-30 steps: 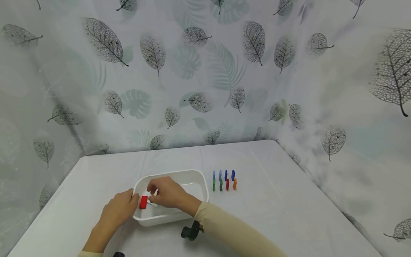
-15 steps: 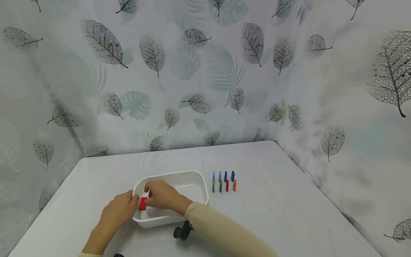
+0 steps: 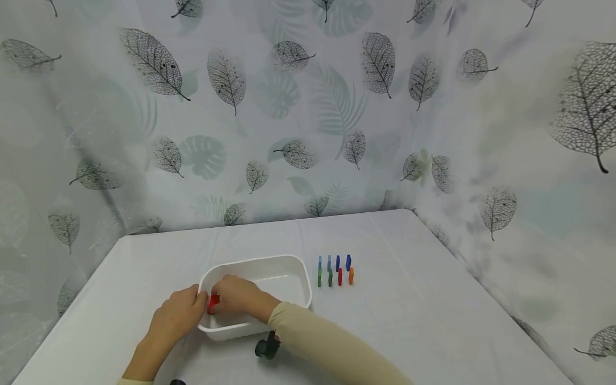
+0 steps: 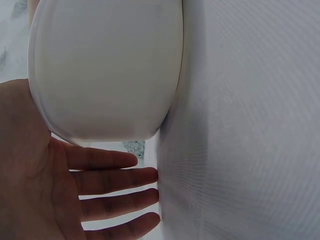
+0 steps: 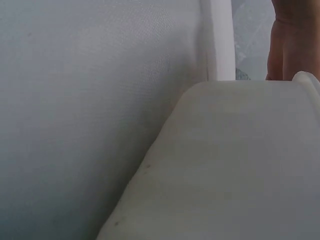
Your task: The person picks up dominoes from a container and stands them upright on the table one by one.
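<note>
My left hand holds the left end of a white plastic tray, its thumb over the rim. In the left wrist view, the other fingers of the left hand stretch straight down along the outside of the tray's end wall. Inside the tray, my right hand pinches a small red block beside the left wall; its fingers cover part of the block. The right wrist view shows the tray's outer side, which hides the right hand, and some of the left hand's fingers.
Right of the tray, small blocks stand upright in two rows. Blue blocks form the back row; green blocks, a red one and an orange one form the front. The white-covered table meets a leaf-print curtain.
My right hand has moved left and down into the tray, and its fingers have closed on the red block. The left hand and tray have stayed in place.
</note>
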`<control>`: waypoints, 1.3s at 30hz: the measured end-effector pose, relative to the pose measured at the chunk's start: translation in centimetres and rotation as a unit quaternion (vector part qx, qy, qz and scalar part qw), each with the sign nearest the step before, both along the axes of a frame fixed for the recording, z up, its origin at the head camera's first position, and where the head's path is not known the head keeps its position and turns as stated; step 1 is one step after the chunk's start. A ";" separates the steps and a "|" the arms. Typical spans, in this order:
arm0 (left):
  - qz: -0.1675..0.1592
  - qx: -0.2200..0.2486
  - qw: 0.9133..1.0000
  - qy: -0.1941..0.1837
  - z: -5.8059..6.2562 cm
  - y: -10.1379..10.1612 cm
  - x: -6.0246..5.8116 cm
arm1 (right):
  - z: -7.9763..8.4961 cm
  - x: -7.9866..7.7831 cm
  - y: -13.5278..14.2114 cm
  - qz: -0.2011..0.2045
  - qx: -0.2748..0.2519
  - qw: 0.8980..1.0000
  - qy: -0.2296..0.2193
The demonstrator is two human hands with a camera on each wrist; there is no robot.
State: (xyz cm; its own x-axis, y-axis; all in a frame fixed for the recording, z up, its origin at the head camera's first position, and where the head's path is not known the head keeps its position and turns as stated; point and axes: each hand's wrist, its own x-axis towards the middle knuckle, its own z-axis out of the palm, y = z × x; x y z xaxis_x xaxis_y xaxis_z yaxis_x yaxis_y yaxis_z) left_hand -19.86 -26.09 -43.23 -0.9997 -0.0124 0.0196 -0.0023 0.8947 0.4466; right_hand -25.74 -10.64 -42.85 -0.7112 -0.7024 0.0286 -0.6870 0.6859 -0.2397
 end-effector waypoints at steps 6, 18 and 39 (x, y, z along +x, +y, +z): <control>0.001 0.007 1.000 0.004 0.0 0.0 0.0 | -0.4 -0.1 -0.7 -0.024 0.008 1.000 0.004; 0.000 0.003 1.000 0.003 0.1 -0.1 0.0 | 0.1 0.2 -1.1 -0.049 0.014 0.999 -0.006; -0.004 0.003 1.000 0.004 0.2 0.1 0.2 | -0.2 0.4 -1.0 -0.100 0.019 0.995 -0.008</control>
